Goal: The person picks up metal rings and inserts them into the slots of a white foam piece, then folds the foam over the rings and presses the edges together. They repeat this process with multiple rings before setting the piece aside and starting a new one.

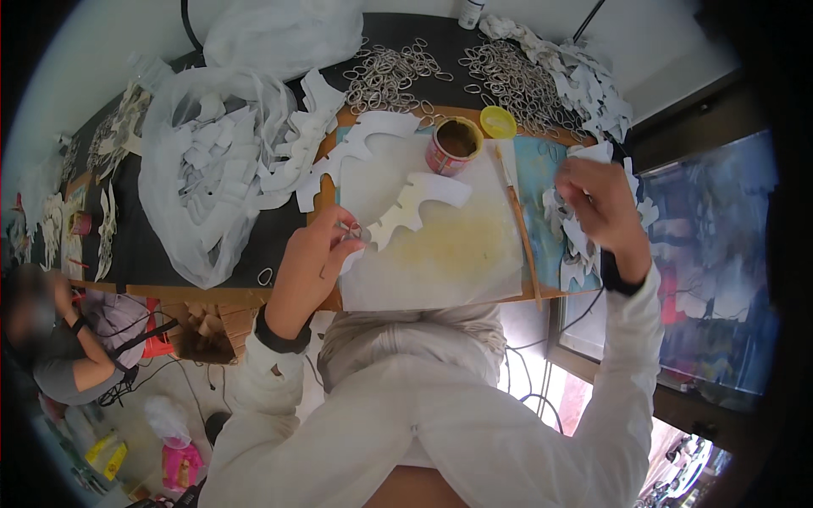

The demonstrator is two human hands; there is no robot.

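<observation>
Pinched between the thumb and fingers of my left hand [306,264] is a small oval metal ring [352,231]. Beside it lies a white cut-out strip with scalloped edges [411,207], on a white sheet [440,288] stained yellow. My right hand [600,203], its fingers curled, is over a heap of white cut pieces with rings [579,245]; whatever it may hold is hidden. An open can of brownish glue-like stuff [455,146] stands at the sheet's far edge. A long wooden-handled brush [521,224] lies along the right side of the sheet.
A clear plastic bag of white pieces [207,161] stands at left. Piles of metal rings [398,72] and more white pieces [593,89] lie at the back. A yellow lid [498,122] is beside the can. Another person [72,347] sits at far left. A glossy panel [707,262] stands at right.
</observation>
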